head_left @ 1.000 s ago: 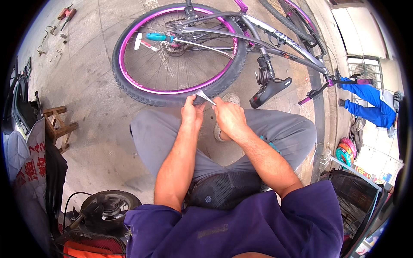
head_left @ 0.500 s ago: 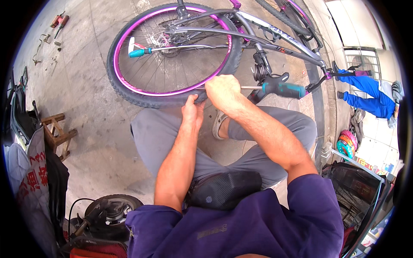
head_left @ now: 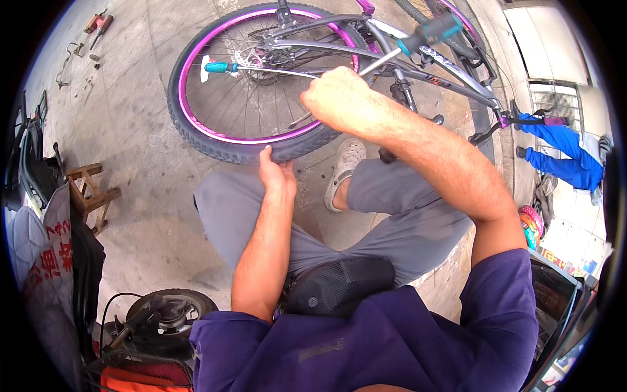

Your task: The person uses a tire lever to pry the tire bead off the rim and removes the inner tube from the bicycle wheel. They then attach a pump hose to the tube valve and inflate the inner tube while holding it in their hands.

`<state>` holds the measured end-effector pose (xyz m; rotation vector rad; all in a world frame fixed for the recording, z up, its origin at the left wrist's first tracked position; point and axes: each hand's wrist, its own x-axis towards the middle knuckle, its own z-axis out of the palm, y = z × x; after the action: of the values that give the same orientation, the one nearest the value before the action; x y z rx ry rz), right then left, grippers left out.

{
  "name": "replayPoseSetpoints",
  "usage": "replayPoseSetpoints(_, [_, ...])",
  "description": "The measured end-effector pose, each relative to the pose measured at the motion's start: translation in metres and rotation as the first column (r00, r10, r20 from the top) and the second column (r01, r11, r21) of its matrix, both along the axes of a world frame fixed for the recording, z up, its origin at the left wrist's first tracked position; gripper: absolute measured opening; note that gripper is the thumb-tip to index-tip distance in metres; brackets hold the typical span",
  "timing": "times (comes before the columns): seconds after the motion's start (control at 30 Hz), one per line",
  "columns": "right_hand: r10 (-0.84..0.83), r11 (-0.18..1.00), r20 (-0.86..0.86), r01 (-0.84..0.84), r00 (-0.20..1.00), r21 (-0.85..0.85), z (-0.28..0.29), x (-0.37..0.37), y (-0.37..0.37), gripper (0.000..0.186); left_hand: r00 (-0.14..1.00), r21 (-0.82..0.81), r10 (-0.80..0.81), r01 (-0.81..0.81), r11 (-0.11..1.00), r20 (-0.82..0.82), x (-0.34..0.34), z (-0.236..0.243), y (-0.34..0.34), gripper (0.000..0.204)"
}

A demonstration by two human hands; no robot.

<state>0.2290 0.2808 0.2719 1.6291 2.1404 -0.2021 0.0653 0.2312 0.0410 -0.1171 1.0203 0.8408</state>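
Grey concrete floor point(head_left: 150, 196) is spreading around the seated person point(head_left: 372, 346). At twelve o'clock, the left hand point(head_left: 279, 173) is touching a purple-rimmed, knobby black rubber tyre point(head_left: 228, 150); I can't tell whether it's pinching. Beyond, the right hand point(head_left: 336, 98) is clenching a teal-handled steel screwdriver point(head_left: 433, 32) by its shaft. Farther, towards eleven, a red drill-like tool point(head_left: 104, 24) is lying.

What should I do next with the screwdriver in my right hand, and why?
Perhaps ease the screwdriver toward the bicycle tire where it meets the magenta rim: your right hand holds the shaft, with the tip close by, and your left hand touches the tire.
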Motion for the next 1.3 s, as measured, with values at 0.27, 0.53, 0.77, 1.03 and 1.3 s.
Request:
replayPoseSetpoints(0.27, [-0.514,0.842,-0.257,0.538,0.819,0.031,-0.061,-0.032,-0.120,0.018,0.999,-0.011,-0.003,0.003,1.000,0.046,0.013,0.018,0.002,0.038])
replayPoseSetpoints(0.53, [-0.655,0.701,-0.349,0.711,0.670,0.050,-0.101,-0.053,-0.137,0.022,0.998,-0.007,-0.027,0.028,1.000,0.060,0.001,-0.003,-0.008,0.038])
replayPoseSetpoints(0.77, [-0.531,0.846,-0.185,0.530,0.827,-0.056,-0.079,-0.050,-0.092,0.021,0.993,0.066,-0.048,0.041,0.997,0.112,0.000,-0.010,-0.015,0.040])
replayPoseSetpoints(1.03, [0.242,0.944,0.216,-0.177,0.946,-0.279,-0.075,-0.016,0.055,0.018,0.949,0.098,-0.238,0.222,0.970,0.207,0.015,0.042,-0.037,0.054])
replayPoseSetpoints(1.3, [-0.280,0.944,-0.039,0.282,0.959,0.173,0.067,0.123,-0.076,0.017,0.505,0.335,-0.527,0.858,0.388,-0.683,0.006,0.065,-0.034,0.032])
